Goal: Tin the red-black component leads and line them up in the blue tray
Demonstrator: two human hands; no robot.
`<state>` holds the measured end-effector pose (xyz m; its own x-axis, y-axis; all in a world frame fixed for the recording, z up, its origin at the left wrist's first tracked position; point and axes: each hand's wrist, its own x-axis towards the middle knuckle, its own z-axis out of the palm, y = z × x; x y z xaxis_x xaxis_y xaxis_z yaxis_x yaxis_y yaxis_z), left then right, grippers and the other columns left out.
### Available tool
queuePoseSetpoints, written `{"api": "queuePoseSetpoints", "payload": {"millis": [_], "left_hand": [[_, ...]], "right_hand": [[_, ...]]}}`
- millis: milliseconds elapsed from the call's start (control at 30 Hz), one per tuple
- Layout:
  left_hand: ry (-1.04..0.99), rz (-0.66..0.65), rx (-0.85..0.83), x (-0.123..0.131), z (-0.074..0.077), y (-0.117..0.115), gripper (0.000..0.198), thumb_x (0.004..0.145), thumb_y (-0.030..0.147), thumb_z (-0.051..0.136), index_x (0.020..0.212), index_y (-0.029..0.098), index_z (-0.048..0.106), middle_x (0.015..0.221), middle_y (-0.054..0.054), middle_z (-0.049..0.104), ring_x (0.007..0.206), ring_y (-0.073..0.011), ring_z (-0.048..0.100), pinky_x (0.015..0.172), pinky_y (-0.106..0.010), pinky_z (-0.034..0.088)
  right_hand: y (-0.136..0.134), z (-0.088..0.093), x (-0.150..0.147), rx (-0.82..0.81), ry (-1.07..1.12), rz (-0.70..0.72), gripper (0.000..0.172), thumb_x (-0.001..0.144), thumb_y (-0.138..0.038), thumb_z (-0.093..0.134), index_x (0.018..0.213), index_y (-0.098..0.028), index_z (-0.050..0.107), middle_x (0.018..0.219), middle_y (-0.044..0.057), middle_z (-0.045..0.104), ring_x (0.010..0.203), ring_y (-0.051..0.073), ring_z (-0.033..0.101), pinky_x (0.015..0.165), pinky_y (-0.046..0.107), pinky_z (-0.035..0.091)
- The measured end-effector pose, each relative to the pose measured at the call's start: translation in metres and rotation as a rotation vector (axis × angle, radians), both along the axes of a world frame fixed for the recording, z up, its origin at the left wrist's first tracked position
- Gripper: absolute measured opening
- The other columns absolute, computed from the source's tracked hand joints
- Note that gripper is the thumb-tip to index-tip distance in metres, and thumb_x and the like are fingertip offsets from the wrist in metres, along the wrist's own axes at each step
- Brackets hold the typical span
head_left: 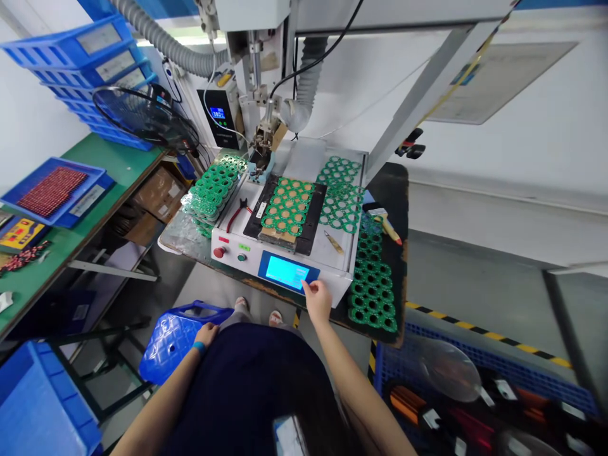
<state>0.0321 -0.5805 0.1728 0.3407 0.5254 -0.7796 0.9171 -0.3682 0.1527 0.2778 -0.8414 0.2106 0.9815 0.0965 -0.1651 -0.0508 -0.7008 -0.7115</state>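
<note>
My right hand [318, 300] is at the lower right corner of the lit blue touchscreen [285, 271] on the soldering machine, a finger stretched to the panel and nothing held. My left hand [207, 334] lies beside my body at the edge of a blue plastic stool [173, 339]; it appears to hold nothing, its fingers only partly showing. Above the screen, a green circuit board panel [287, 206] with round openings lies on a black fixture [308, 237]. The soldering head [262, 152] hangs behind the board's left side.
Stacked green panels [213, 187] stand left of the machine; more panels [373, 278] lie right. Red-handled cutters [236, 215], a knife [334, 242] and a brush [387, 223] lie about. A fan [147, 117] and blue bins [90, 63] stand left. A blue crate [475, 348] is lower right.
</note>
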Motion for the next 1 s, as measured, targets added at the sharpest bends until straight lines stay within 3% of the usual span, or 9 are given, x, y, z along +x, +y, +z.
{"api": "queuePoseSetpoints", "payload": {"millis": [433, 1000], "left_hand": [[-0.029, 0.035, -0.046, -0.001, -0.006, 0.016, 0.029, 0.089, 0.036, 0.054, 0.107, 0.013, 0.059, 0.110, -0.007, 0.062, 0.100, -0.0208, 0.060, 0.087, -0.042, 0.050], [-0.042, 0.048, -0.051, -0.004, -0.014, 0.015, 0.028, 0.089, 0.035, 0.054, 0.106, 0.014, 0.059, 0.109, -0.006, 0.062, 0.100, -0.0210, 0.060, 0.087, -0.041, 0.050]], "right_hand": [[0.007, 0.019, 0.018, -0.109, 0.025, -0.051, 0.030, 0.088, -0.043, 0.056, 0.083, -0.014, 0.061, 0.077, 0.001, 0.063, 0.071, 0.014, 0.061, 0.070, 0.034, 0.051], [0.006, 0.015, 0.020, -0.081, 0.023, -0.062, 0.033, 0.088, -0.047, 0.053, 0.082, -0.015, 0.061, 0.075, 0.000, 0.063, 0.066, 0.013, 0.060, 0.067, 0.032, 0.050]]}}
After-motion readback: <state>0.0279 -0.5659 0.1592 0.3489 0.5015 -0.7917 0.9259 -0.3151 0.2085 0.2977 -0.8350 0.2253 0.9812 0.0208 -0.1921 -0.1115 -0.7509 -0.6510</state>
